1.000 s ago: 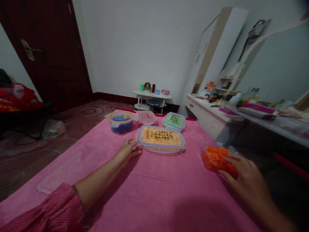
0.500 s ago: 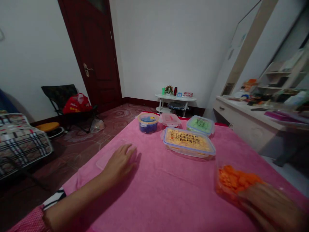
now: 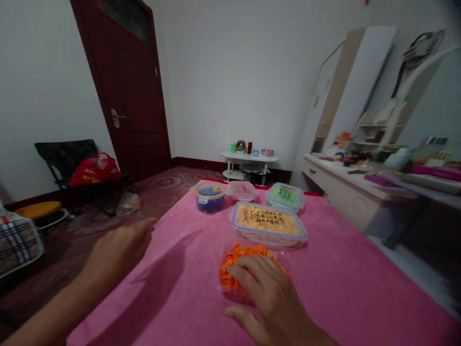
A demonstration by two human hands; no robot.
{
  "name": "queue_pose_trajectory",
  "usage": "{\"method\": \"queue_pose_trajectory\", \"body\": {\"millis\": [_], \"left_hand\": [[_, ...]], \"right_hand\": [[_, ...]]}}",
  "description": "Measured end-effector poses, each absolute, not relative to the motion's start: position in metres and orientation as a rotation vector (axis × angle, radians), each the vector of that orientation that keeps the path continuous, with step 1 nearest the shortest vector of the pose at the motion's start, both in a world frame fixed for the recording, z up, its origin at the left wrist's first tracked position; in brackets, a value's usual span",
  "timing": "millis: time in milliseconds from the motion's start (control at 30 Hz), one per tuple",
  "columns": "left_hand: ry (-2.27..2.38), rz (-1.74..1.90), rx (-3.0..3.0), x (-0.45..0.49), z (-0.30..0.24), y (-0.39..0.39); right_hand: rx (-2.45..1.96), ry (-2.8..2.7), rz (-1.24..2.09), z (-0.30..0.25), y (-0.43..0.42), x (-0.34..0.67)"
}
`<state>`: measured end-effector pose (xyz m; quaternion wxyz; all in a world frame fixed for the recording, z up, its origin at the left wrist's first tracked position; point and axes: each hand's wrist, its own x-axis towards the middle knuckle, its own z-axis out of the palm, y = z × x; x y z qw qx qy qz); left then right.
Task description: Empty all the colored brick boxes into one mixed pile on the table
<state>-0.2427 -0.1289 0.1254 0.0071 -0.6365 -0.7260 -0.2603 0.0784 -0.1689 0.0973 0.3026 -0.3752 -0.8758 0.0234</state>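
My left hand [image 3: 124, 245] is raised over the left edge of the table with its fingers closed. It seems to grip a clear plastic lid, which is barely visible, and a long shadow falls on the cloth beside it. My right hand [image 3: 268, 288] is over a clear plastic box [image 3: 236, 295] at the near middle of the table. Its fingers are spread above the box, and the thumb is apart, outside the near wall. Small orange pieces [image 3: 248, 251] fill the uncovered box; my hand hides some of them.
Behind stand a lidded box of yellow pieces [image 3: 268, 221], a round blue container [image 3: 210, 197], a pink-lidded box [image 3: 242, 191] and a green one [image 3: 285, 196]. A pink cloth [image 3: 342, 269] covers the table. A cluttered white dresser [image 3: 338, 182] stands at the right.
My right hand and the box of orange pieces have moved left to the middle. My left hand has risen from the cloth leftward, and the clear lid no longer lies there.
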Motion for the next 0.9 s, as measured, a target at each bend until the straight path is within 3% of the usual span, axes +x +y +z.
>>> {"method": "queue_pose_trajectory", "body": {"millis": [133,200,300,467,900], "left_hand": [[-2.247,-1.261,-2.011,-0.232,0.176,-0.139],[-2.259,-1.528,-2.305,-0.208,0.183,-0.138],[-2.321,-1.647,-2.72,-0.162,0.176,-0.13],[-1.966,-1.678,-3.203,-0.105,0.15,-0.095],[-1.828,-1.463,-2.971,-0.078,0.071,-0.025]], "right_hand": [[-1.066,-2.001,0.331,0.113,-0.17,0.088],[-1.034,-1.809,0.619,0.119,-0.169,0.094],[-0.929,-1.578,0.957,0.126,-0.165,0.103],[-1.206,-1.388,0.971,0.131,-0.146,0.133],[-1.495,-1.502,1.143,0.077,-0.105,0.175]]}}
